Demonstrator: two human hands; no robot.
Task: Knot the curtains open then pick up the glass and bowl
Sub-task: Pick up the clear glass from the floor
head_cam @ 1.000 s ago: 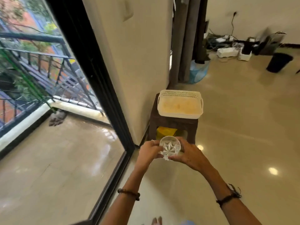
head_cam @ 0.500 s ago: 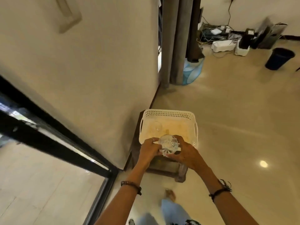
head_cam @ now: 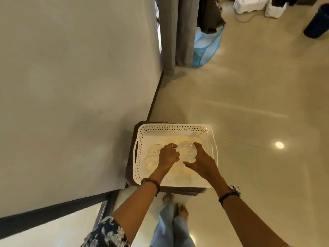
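Note:
A clear cut-glass bowl [head_cam: 187, 151] is held between both hands over a white perforated plastic basket [head_cam: 211, 139] that sits on a dark stool [head_cam: 130, 168]. My left hand [head_cam: 168, 155] grips the bowl's left side and my right hand [head_cam: 201, 161] grips its right and lower side. Another clear glass item [head_cam: 154, 154] lies inside the basket to the left of my left hand, blurred. Grey curtains [head_cam: 178, 31] hang down at the top centre beside the wall.
A cream wall [head_cam: 80, 86] runs close on the left of the stool. A blue mesh bag [head_cam: 204, 45] lies by the curtains. A dark bin [head_cam: 316, 24] and white boxes [head_cam: 249, 4] sit at the top right. Glossy floor spreads to the right.
I have walked up to the stool; the basket is now directly below me. Both hands carried the bowl forward and down into the space over the basket.

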